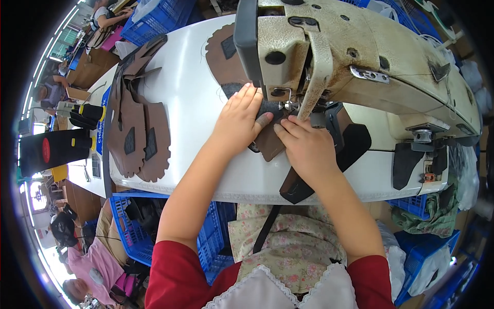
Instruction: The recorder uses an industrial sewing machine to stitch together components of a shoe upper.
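Observation:
My left hand (239, 121) lies flat with its fingers stretched out on a dark grey patch and brown material, left of the needle. Its thumb has a grey tip and points toward the presser foot (288, 105). On the near part of a brown fabric piece (270, 141), the fingertips of my right hand (309, 147) press down close to the foot; its thumb is hidden. The fingers there lie extended. Above both hands stands the sewing machine's head (288, 51). Another scallop-edged brown piece (218, 56) with dark patches lies beyond my left hand.
Several brown pieces (136, 139) with dark patches lie stacked on the left of the white table (190, 41). Black pieces (355, 141) lie beside my right hand, another (408, 165) farther right. A blue crate (128, 226) stands below the table edge. People sit at the far left.

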Motion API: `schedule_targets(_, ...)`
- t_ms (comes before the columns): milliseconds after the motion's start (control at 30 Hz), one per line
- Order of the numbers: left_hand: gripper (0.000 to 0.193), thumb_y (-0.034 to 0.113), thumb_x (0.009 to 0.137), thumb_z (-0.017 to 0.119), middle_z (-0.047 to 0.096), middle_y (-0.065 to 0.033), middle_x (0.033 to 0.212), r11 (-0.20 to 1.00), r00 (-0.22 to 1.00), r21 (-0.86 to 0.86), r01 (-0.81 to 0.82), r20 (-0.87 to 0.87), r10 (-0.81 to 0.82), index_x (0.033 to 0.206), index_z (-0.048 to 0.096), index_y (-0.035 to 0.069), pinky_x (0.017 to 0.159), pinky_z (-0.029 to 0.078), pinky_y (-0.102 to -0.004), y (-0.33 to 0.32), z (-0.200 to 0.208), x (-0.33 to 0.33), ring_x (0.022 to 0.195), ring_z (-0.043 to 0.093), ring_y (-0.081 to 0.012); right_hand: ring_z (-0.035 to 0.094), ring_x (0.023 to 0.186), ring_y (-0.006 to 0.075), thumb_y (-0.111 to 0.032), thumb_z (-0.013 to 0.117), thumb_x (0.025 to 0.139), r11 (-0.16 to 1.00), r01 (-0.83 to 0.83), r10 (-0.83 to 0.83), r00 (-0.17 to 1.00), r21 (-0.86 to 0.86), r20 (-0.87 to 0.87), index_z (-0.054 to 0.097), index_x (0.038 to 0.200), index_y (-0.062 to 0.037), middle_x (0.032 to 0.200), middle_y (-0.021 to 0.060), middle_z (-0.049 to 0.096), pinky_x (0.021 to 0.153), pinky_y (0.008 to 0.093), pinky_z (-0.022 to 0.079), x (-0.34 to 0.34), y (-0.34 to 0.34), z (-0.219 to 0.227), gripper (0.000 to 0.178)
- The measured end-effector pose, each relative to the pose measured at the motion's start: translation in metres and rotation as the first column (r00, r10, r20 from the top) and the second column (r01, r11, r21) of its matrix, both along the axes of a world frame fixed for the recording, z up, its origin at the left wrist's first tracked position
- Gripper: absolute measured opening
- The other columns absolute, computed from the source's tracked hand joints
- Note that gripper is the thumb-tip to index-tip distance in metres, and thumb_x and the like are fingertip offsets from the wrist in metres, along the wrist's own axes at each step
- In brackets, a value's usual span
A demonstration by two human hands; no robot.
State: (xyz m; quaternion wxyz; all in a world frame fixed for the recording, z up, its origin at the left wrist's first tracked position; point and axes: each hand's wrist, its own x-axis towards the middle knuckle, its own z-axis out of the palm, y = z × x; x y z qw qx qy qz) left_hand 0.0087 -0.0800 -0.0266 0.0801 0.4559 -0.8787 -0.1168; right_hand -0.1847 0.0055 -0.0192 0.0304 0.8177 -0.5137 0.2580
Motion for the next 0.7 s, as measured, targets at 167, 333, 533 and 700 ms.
schedule_targets(167,0.066,0.045,0.097,0.059,0.045,-0.0209,0.150,1.000,1.000,0.006,0.013,0.015,-0.013,0.143,0.047,-0.001,0.118,0.030,-0.0438,-0.003,0.000,0.002,0.145,0.037,-0.0324,0.067,0.103,0.0233,-0.011,0.060,0.078,0.996,-0.071,0.068,0.996,0.046,0.060,0.073,0.099,-0.0047,0.102,0.0055,0.072,0.091,0.0371,0.053,-0.016,-0.005,0.007,0.025)
schedule_targets(333,0.066,0.045,0.097,0.058,0.045,-0.0206,0.150,1.000,0.999,0.014,0.004,0.033,-0.005,0.143,0.047,0.000,0.118,0.030,-0.0443,-0.003,-0.001,0.001,0.146,0.036,-0.0320,0.067,0.102,0.0249,-0.010,0.062,0.077,0.992,-0.122,0.119,0.990,0.031,0.070,0.073,0.097,-0.0042,0.102,0.0062,0.072,0.093,0.0374,0.052,-0.019,-0.004,0.007,0.024)
schedule_targets(533,0.065,0.046,0.097,0.058,0.046,-0.0207,0.150,1.000,0.999,0.012,-0.011,0.042,0.011,0.142,0.047,-0.001,0.118,0.030,-0.0448,-0.002,-0.003,0.000,0.145,0.037,-0.0324,0.066,0.116,0.0171,-0.006,0.068,0.075,0.991,-0.076,0.075,0.997,0.113,0.015,0.072,0.112,-0.0124,0.118,0.0019,0.071,0.079,0.0362,0.053,-0.017,0.000,0.002,0.037)
schedule_targets(700,0.064,0.045,0.097,0.058,0.046,-0.0207,0.150,1.000,0.998,0.006,0.000,0.063,0.000,0.141,0.049,-0.001,0.118,0.030,-0.0446,-0.002,0.000,0.001,0.144,0.038,-0.0330,0.066,0.116,0.0179,-0.008,0.068,0.075,0.990,-0.070,0.075,0.997,0.125,-0.029,0.072,0.113,-0.0106,0.118,0.0030,0.071,0.080,0.0358,0.053,-0.012,0.002,0.004,0.038)
